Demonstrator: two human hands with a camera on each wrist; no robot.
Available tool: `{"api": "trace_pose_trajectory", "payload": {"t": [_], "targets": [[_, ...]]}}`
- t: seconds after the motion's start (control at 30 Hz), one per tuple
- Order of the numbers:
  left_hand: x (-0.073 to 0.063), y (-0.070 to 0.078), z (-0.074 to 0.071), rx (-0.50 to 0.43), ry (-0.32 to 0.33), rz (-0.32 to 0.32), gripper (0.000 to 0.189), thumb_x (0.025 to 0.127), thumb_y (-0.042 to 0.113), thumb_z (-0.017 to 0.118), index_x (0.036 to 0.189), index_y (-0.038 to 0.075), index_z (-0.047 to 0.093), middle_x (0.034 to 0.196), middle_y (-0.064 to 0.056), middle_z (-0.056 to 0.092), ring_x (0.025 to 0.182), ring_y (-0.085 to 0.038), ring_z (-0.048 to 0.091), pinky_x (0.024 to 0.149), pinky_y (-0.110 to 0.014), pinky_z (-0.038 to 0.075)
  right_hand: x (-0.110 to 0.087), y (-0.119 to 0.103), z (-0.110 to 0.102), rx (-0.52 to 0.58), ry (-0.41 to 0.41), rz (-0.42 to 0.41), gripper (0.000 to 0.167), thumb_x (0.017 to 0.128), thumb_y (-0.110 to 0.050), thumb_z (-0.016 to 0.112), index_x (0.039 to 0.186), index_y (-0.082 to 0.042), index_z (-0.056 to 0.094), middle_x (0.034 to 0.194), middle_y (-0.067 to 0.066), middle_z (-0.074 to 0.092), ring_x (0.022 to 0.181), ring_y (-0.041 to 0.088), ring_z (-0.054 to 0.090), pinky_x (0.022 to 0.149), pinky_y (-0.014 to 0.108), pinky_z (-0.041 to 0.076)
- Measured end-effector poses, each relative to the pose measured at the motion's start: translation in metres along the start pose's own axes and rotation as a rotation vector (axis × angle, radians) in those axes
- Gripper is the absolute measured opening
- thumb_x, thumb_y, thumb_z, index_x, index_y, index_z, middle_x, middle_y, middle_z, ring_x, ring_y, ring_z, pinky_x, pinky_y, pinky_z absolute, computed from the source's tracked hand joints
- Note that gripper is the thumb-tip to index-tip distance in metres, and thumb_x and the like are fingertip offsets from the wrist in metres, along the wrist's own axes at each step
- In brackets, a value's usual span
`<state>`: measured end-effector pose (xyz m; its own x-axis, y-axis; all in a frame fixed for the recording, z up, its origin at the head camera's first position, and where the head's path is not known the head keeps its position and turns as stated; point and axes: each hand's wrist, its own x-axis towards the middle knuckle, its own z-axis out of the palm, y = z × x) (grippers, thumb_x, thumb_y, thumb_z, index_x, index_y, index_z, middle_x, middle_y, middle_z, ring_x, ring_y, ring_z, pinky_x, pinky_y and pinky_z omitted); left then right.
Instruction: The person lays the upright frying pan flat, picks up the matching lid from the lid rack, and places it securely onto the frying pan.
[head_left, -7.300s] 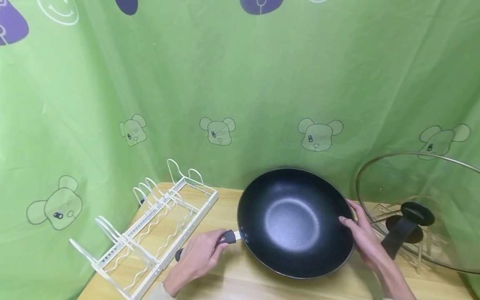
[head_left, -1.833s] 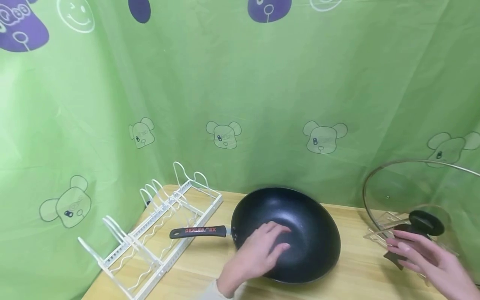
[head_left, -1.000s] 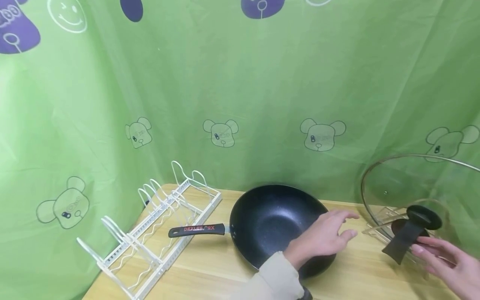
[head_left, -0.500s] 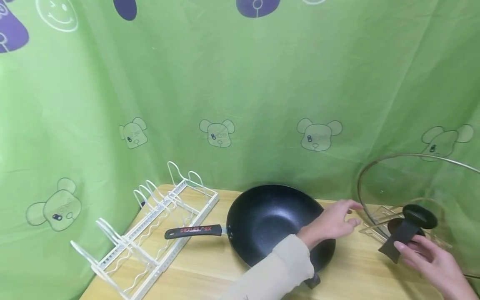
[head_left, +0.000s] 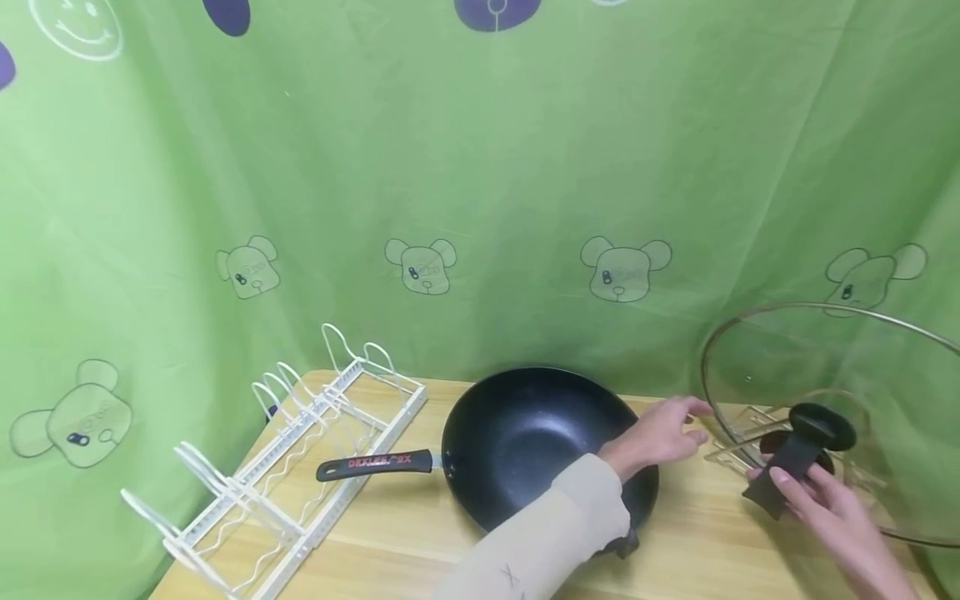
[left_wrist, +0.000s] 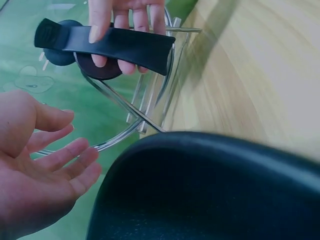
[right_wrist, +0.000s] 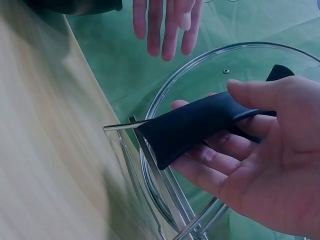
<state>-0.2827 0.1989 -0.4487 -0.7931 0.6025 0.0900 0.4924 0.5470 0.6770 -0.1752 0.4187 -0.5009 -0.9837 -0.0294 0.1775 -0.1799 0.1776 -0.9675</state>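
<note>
A clear glass lid (head_left: 795,306) with a metal rim stands on edge at the right, its black knob and flared handle (head_left: 787,477) facing me. My right hand (head_left: 832,508) grips this handle, thumb on the near side and fingers behind, as the right wrist view shows on the handle (right_wrist: 190,125). My left hand (head_left: 660,433) reaches across the wok (head_left: 536,442) with relaxed fingers beside the lid's left rim, holding nothing. The black wok rests on the table, its long handle (head_left: 375,465) pointing left; my left sleeve hides part of it.
A metal wire stand (head_left: 738,450) supports the lid. On the left, a white wire rack (head_left: 303,540) with upright loops lies along the wooden table (head_left: 420,533), the wok's handle overlapping its edge. A green patterned curtain (head_left: 510,167) hangs behind.
Both hands held the wok earlier; it now rests on the table. My right hand has moved to the lid's handle and grips it. My left hand has moved right, from over the wok to the lid.
</note>
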Motion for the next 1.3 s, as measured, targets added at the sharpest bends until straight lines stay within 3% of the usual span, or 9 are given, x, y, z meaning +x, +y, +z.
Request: {"api": "trace_pose_trajectory", "payload": {"t": [0.1, 0.2, 0.37, 0.57, 0.73, 0.9, 1.1, 1.23, 1.3], "targets": [[0.005, 0.001, 0.003, 0.019, -0.012, -0.008, 0.044, 0.098, 0.018, 0.068, 0.140, 0.022, 0.060, 0.139, 0.016, 0.059, 0.119, -0.001, 0.059, 0.091, -0.014, 0.047, -0.001, 0.001, 0.001, 0.144, -0.026, -0.014, 0.039, 0.109, -0.002, 0.044, 0.126, -0.031, 0.064, 0.113, -0.013, 0.073, 0.102, 0.002, 0.069, 0.078, 0.020, 0.058], [0.010, 0.002, 0.007, 0.027, -0.021, -0.025, 0.043, 0.097, 0.018, 0.068, 0.140, 0.023, 0.061, 0.137, 0.016, 0.060, 0.117, -0.001, 0.059, 0.089, -0.014, 0.047, -0.001, 0.000, 0.003, 0.194, -0.031, -0.020, 0.039, 0.110, -0.002, 0.041, 0.125, -0.029, 0.066, 0.113, -0.011, 0.073, 0.102, 0.003, 0.070, 0.080, 0.020, 0.058], [0.018, 0.001, 0.015, 0.033, -0.041, -0.040, 0.041, 0.097, 0.018, 0.068, 0.137, 0.022, 0.063, 0.130, 0.014, 0.065, 0.114, -0.001, 0.060, 0.086, -0.012, 0.045, 0.002, -0.003, 0.007, 0.195, -0.013, -0.011, 0.037, 0.111, -0.006, 0.040, 0.123, -0.028, 0.067, 0.111, -0.011, 0.074, 0.100, 0.003, 0.070, 0.079, 0.019, 0.057], [0.025, 0.006, 0.024, 0.040, -0.084, -0.026, 0.035, 0.096, 0.015, 0.068, 0.131, 0.021, 0.067, 0.121, 0.010, 0.069, 0.099, 0.000, 0.062, 0.073, -0.010, 0.044, 0.004, -0.004, 0.009, 0.161, 0.005, 0.024, 0.031, 0.111, -0.013, 0.042, 0.118, -0.030, 0.067, 0.109, -0.012, 0.073, 0.099, 0.002, 0.070, 0.079, 0.019, 0.057], [0.030, 0.011, 0.032, -0.012, -0.099, -0.050, 0.033, 0.097, 0.012, 0.067, 0.129, 0.020, 0.068, 0.120, 0.011, 0.070, 0.099, 0.003, 0.062, 0.077, -0.010, 0.045, 0.001, -0.001, 0.006, 0.186, 0.000, 0.029, 0.033, 0.111, -0.012, 0.041, 0.117, -0.028, 0.069, 0.107, -0.009, 0.075, 0.098, 0.002, 0.070, 0.078, 0.019, 0.058], [0.037, 0.014, 0.040, -0.037, -0.081, -0.059, 0.034, 0.096, 0.011, 0.068, 0.128, 0.020, 0.070, 0.118, 0.014, 0.071, 0.103, 0.005, 0.062, 0.083, -0.007, 0.044, -0.001, -0.004, 0.005, 0.126, 0.022, 0.050, 0.029, 0.111, -0.013, 0.043, 0.116, -0.024, 0.069, 0.104, -0.008, 0.075, 0.097, 0.002, 0.070, 0.076, 0.020, 0.058], [0.042, 0.015, 0.051, -0.089, -0.006, -0.089, 0.020, 0.092, 0.008, 0.072, 0.108, 0.019, 0.078, 0.102, 0.014, 0.074, 0.089, 0.005, 0.063, 0.074, -0.006, 0.043, 0.001, 0.000, 0.006, 0.046, 0.037, 0.027, 0.028, 0.110, -0.010, 0.047, 0.116, -0.025, 0.070, 0.104, -0.010, 0.076, 0.096, 0.000, 0.069, 0.074, 0.020, 0.058], [0.044, 0.015, 0.058, -0.119, 0.038, -0.091, 0.016, 0.090, 0.008, 0.075, 0.103, 0.017, 0.078, 0.094, 0.014, 0.074, 0.079, 0.006, 0.059, 0.069, -0.005, 0.041, 0.000, 0.001, 0.005, -0.009, 0.062, 0.015, 0.030, 0.109, -0.008, 0.049, 0.115, -0.029, 0.069, 0.103, -0.012, 0.075, 0.095, -0.002, 0.069, 0.073, 0.018, 0.057], [0.045, 0.014, 0.061, -0.125, 0.055, -0.097, 0.014, 0.090, 0.010, 0.076, 0.102, 0.017, 0.078, 0.092, 0.014, 0.073, 0.076, 0.007, 0.058, 0.068, -0.006, 0.041, 0.000, 0.001, 0.006, -0.010, 0.073, 0.016, 0.027, 0.108, -0.008, 0.051, 0.116, -0.025, 0.070, 0.103, -0.011, 0.076, 0.095, -0.001, 0.070, 0.073, 0.018, 0.057]]}}
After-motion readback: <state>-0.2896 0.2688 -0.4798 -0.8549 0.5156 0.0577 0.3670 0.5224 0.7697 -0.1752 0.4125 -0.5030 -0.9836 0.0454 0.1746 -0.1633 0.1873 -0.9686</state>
